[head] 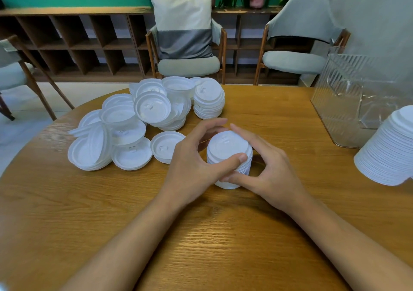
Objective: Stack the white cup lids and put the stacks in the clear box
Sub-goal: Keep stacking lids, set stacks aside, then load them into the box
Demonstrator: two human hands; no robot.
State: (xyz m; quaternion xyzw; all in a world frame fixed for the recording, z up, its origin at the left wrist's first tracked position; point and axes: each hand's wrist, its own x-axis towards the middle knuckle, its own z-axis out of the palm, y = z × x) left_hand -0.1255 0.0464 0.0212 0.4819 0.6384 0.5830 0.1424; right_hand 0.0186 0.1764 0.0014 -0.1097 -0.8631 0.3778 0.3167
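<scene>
Upright lid stack (pixel 228 154), axis vertical, tops up, on bench (pixel 201 235), left hand (pixel 192 163) and right hand (pixel 270 172) gripping its sides, loose lids (pixel 125 132) beyond left hand

Short upright lid stack (pixel 228 145) at centre, loose lids (pixel 152 108) heaped left, clear box (pixel 339 94) right

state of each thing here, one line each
held stack: upright, gripped from both sides
left hand: curled round the held stack
right hand: curled round the held stack
loose lids: unstacked heap, untouched
back stack: upright, untouched
tall stack: outside the clear box
clear box: open, no lids visible inside
</scene>
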